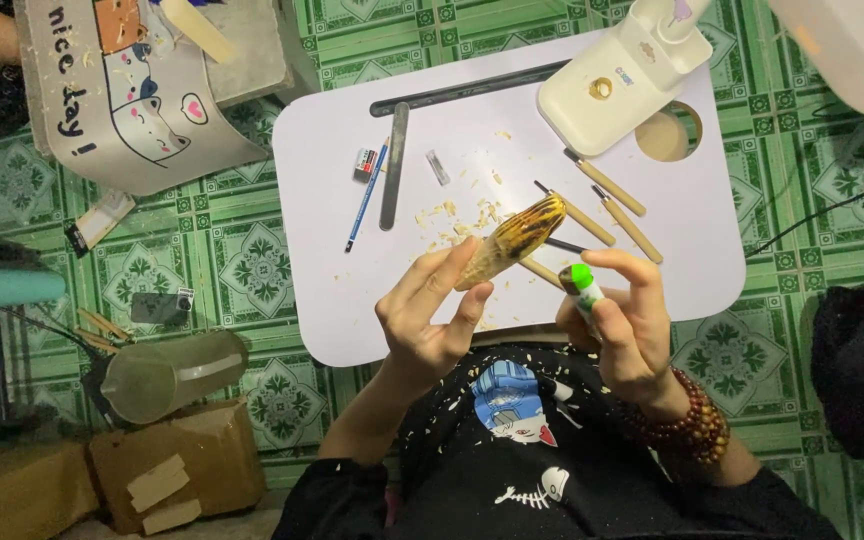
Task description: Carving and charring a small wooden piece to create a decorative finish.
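1. left hand [430,318] closed round the lower end of a carved wooden piece [512,240], held above the white lap table [332,200].
2. long axis rising up-right, away from the body.
3. right hand [624,322] gripping a green-capped marker [582,286], just right of the carving, nearer its lower end.

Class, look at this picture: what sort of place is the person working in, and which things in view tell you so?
Probably a home craft corner on the floor: a low white lap table on green patterned floor tiles, carving tools and wood shavings on it, and a carved wooden piece in the left hand.
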